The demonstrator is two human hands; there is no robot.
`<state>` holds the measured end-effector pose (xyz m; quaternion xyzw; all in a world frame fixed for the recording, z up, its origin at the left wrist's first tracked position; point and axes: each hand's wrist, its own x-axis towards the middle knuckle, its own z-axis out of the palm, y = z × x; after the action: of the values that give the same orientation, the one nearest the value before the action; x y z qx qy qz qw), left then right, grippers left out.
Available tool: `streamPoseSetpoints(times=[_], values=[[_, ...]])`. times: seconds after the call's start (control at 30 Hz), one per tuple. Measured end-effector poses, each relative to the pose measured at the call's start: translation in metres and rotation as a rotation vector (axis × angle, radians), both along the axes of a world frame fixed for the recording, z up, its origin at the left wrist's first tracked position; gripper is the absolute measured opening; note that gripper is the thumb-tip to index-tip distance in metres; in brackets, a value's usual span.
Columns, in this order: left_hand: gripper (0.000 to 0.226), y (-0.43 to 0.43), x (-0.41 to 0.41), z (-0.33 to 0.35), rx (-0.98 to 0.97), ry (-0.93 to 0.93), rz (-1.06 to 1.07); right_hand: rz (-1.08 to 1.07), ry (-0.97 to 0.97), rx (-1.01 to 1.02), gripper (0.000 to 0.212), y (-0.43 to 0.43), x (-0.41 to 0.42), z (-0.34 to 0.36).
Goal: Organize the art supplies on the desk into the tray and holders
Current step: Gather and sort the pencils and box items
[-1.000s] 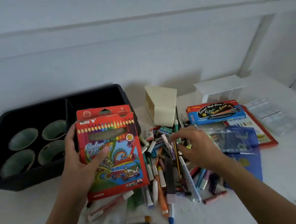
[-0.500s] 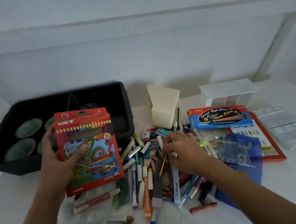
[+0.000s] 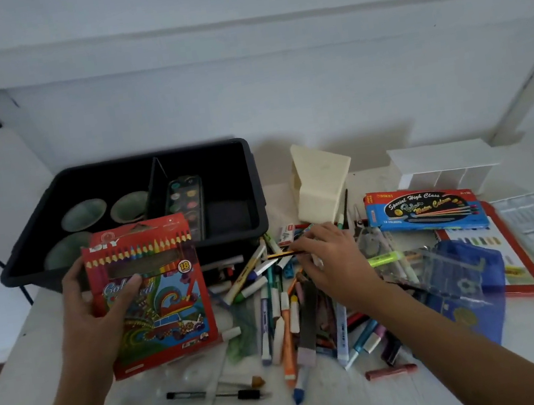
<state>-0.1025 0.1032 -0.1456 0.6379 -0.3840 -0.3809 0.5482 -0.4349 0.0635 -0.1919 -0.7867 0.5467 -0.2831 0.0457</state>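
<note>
Through the head camera, I am gripping a red cardboard box of coloured pencils (image 3: 155, 298) in my left hand (image 3: 92, 318), thumb curled across its printed front and the other fingers hidden behind it. I am holding it lifted and tilted over the left side of the white desk (image 3: 358, 403), just in front of the near wall of the black plastic tray (image 3: 154, 156), which is sitting at the desk's back left corner. My right hand (image 3: 333, 261) is reaching into the loose pile of markers and crayons (image 3: 285, 310) at the desk's middle. Its fingertips are pinching a yellow-and-black striped pencil (image 3: 280, 254) at the pile's far edge, the pencil lying roughly level and pointing left.

I am judging that I am in the sorting step, and early in it: the tray is holding only a round-pan paint palette (image 3: 186, 207) and some green bowls (image 3: 83, 214), while the cream plastic holder (image 3: 322, 190) and the white compartment holder (image 3: 444, 169) along the back edge are showing nothing inside.

Next I am expecting to lift the pencil clear without dragging its neighbours along. Then I'll be slipping it into the box or a holder, and I cannot tell whether the box flap is open
</note>
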Motion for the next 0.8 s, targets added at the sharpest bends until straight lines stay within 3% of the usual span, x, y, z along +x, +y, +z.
streamPoseSetpoints(times=[0.33,0.53,0.67,0.8], values=[[0.052,0.042,0.067,-0.031,0.139,-0.138,0.149,0.179,0.086,0.122,0.025,0.003,0.065,-0.012],[0.062,0.043,0.087,-0.051,0.341,-0.550,0.147,0.118,0.170,0.122,0.023,0.002,0.089,-0.018],[0.049,0.039,0.091,-0.057,0.405,-0.775,0.076,0.079,0.167,0.122,0.028,0.002,0.096,-0.018],[0.033,0.036,0.087,-0.056,0.316,-0.892,-0.020,0.083,0.119,0.123,0.030,0.001,0.095,-0.017]])
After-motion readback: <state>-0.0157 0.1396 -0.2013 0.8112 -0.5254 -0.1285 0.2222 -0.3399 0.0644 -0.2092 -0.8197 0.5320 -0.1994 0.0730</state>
